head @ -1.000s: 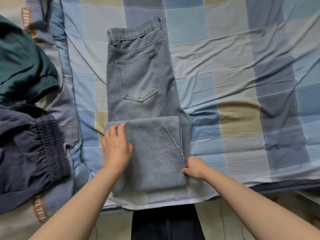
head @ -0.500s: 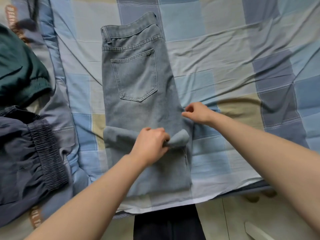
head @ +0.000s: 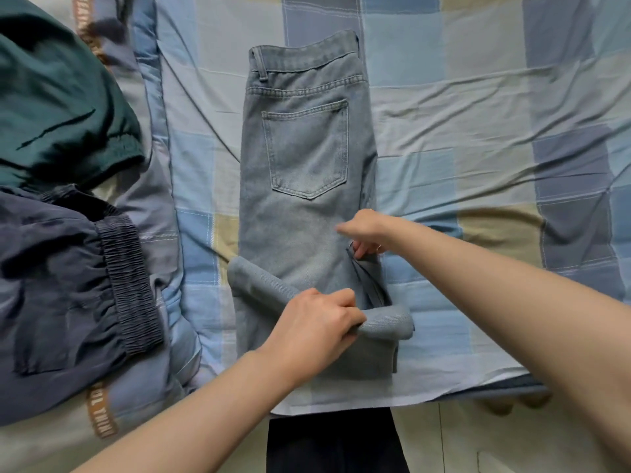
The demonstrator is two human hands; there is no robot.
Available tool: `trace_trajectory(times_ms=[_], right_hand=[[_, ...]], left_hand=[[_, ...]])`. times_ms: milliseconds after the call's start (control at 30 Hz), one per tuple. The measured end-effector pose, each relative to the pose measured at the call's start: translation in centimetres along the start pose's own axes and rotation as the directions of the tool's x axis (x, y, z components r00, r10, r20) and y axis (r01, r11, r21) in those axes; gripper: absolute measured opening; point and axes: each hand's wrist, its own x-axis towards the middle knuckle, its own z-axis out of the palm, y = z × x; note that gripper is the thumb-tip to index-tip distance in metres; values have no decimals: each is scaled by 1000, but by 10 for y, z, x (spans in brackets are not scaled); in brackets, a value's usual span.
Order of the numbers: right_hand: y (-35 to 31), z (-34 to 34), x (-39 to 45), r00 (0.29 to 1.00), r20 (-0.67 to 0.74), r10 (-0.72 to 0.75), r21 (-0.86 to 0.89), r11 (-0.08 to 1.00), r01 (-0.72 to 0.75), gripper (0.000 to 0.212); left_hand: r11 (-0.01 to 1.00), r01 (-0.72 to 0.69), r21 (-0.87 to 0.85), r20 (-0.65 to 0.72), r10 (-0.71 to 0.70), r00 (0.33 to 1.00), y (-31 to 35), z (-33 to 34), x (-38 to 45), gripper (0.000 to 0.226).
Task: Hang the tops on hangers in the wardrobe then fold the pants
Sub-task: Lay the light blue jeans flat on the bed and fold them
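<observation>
Looks like the pants-folding step: jeans lie mid-bed near the front edge, left hand curled round the rolled leg end, right hand pinching the side seam, so next they probably tuck and flatten that fold.

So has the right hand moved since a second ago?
Yes. The right hand has gone from the near right edge of the folded jeans up their right side, toward the back pocket, and now pinches the fabric there.
</observation>
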Motion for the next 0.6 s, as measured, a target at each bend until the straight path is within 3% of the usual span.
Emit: trace_trajectory(times_ms=[67, 133, 233, 333, 400, 467, 533, 567, 600], right_hand=[[-5, -4, 6, 983, 174, 61, 163, 983, -90, 61], [1, -11, 9, 953, 276, 126, 215, 958, -189, 79], [10, -21, 16, 937, 327, 124, 212, 956, -201, 86], [21, -29, 23, 919, 382, 100, 131, 978, -161, 88], [32, -34, 27, 918, 393, 59, 192, 971, -144, 86], [41, -38, 32, 959, 283, 3, 322, 942, -98, 75], [53, -40, 34, 995, -30, -100, 296, 949, 104, 55], [61, -40, 32, 947, -254, -197, 123, 965, 234, 38], [71, -38, 30, 837, -428, -341, -120, 939, 321, 22]], left_hand=[[997, 69, -17, 54, -68, 996, -10, -3, 4, 13], [994, 101, -32, 24, -100, 995, -20, -6, 14, 15], [992, 120, -28, -22, -121, 992, -33, -5, 45, 15], [990, 138, 30, 36, -139, 990, -49, 8, 82, 17], [984, 147, 96, 63, -154, 986, -61, 17, 103, 22], [976, 176, 125, 48, -184, 982, -74, 27, 119, 22], [968, 229, 106, 4, -231, 973, -84, 35, 125, 23], [963, 251, 98, -25, -250, 968, -87, 37, 125, 25], [959, 264, 102, -62, -259, 964, -91, 38, 122, 27]])
